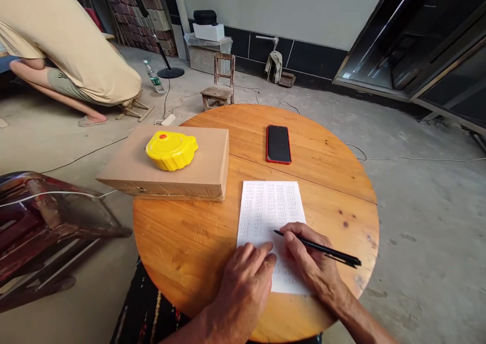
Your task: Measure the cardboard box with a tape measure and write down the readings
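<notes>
right hand (pixel 309 265) grips a black pen (pixel 322 250), tip on the written sheet (pixel 271 207) near the round table (pixel 182 243) edge; left hand (pixel 246 283), flat, pins it, best pressed firm.

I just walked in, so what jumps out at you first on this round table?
The bright yellow tape measure stands out most, sitting on a cardboard box at the table's left edge. Near the front, the right hand holds a black pen over a sheet of paper filled with small writing, while the left hand presses the sheet flat. A red-edged phone lies face up farther back.
</notes>
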Demonstrator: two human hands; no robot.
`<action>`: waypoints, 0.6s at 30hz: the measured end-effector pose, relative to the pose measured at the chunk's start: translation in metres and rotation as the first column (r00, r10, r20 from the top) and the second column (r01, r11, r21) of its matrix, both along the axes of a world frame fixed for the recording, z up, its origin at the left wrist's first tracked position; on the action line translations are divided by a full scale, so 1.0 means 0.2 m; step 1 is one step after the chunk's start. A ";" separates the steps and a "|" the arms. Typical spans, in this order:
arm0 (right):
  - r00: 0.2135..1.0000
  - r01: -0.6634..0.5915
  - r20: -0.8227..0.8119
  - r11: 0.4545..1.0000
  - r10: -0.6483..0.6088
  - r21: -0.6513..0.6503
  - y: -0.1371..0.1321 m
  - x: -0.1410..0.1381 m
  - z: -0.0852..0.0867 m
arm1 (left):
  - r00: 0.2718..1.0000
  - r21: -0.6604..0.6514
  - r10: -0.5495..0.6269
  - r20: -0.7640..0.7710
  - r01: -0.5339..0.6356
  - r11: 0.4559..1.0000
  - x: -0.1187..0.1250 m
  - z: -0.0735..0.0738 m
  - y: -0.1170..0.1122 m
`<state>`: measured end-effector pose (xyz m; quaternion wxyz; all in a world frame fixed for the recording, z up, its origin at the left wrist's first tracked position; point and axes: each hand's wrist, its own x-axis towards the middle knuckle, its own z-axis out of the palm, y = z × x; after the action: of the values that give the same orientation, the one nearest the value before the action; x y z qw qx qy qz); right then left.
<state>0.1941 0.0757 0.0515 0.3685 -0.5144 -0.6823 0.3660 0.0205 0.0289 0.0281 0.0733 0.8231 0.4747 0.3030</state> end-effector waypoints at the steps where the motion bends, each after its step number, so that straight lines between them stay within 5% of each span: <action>1: 1.000 -0.005 0.000 1.000 0.005 0.004 0.00 -0.01 -0.01 | 1.000 -0.003 0.002 0.005 -0.002 1.000 0.00 0.00 0.00; 18: 0.980 -0.065 0.197 0.986 0.034 0.153 0.01 -0.05 -0.03 | 0.994 -0.034 0.008 0.108 -0.005 0.999 0.01 0.00 0.00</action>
<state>0.1845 0.0772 0.0445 0.3307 -0.4996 -0.7545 0.2679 0.0221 0.0287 0.0272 0.1118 0.8026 0.4777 0.3394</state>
